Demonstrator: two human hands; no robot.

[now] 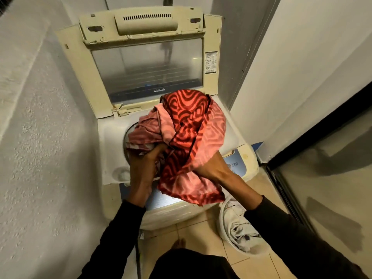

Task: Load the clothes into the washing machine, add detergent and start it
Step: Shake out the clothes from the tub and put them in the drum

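Holding a bundle of clothes [187, 137] over the washing machine [108, 137], both hands engaged.

Head view, the only view. My left hand [145, 160] is curled around a pinkish fold at the bundle's lower left edge, fingers bunched into the cloth. My right hand [211, 164] is under the red wave-patterned fabric, fingers buried in it; I judge it is gripping, though the fingertips are hidden. The bundle rides above and ahead of both hands, away from my body.

Key relation: the drum opening [127, 135] lies directly beneath the bundle and slightly left of its centre. Only a sliver of the rim shows at the bundle's left edge; the rest is covered. The bundle's long axis runs from near-left to far-right, so its far-right end overhangs the machine's top deck, not the opening. The left hand is nearer to the opening. The lid [149, 67] stands upright behind, clear of the load.

Judgement: the next move is down and a little left, left hand leading. Risk: the loose hem hanging over the control panel [234, 164] stays outside.

On the floor to my right, a white basket [223, 218] holds pale garments. No detergent is visible.
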